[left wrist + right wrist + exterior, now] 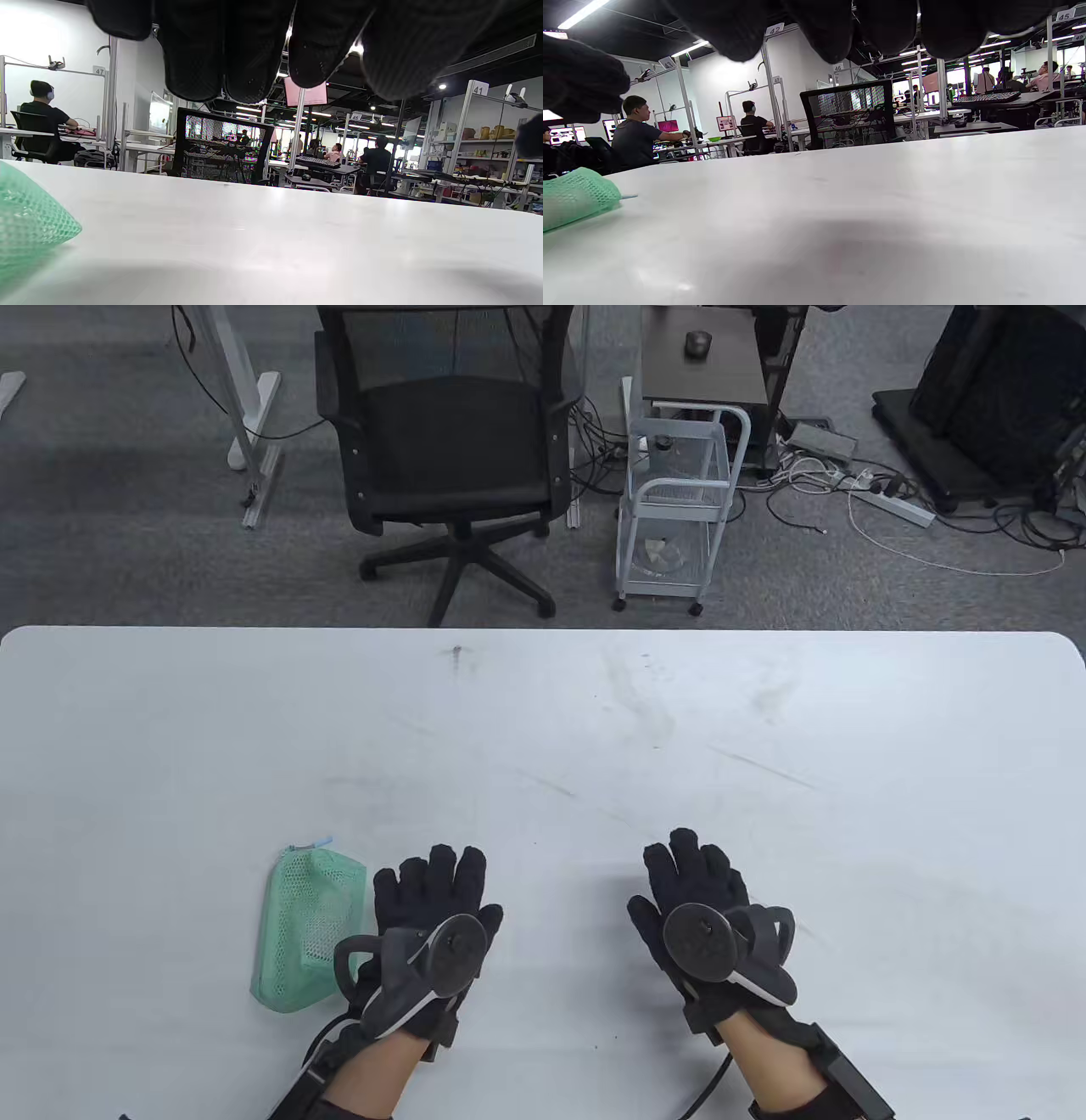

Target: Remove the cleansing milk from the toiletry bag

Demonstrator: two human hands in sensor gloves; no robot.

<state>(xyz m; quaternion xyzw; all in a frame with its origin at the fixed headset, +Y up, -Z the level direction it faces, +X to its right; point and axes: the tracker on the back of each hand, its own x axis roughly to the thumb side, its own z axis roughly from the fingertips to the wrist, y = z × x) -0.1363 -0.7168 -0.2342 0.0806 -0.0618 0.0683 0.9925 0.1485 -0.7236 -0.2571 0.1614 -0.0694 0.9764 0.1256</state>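
A green mesh toiletry bag [304,929] lies on the white table [543,746] near the front left, zipped along its far end, with a pale shape showing through the mesh. It also shows in the left wrist view [29,220] and in the right wrist view [577,195]. My left hand [433,891] lies just right of the bag, fingers stretched forward over the table, holding nothing. My right hand [691,869] lies further right, fingers stretched forward, holding nothing. The cleansing milk cannot be made out on its own.
Beyond the table's far edge stand a black office chair [454,449] and a small white trolley [679,504] on the carpet, with cables at the right.
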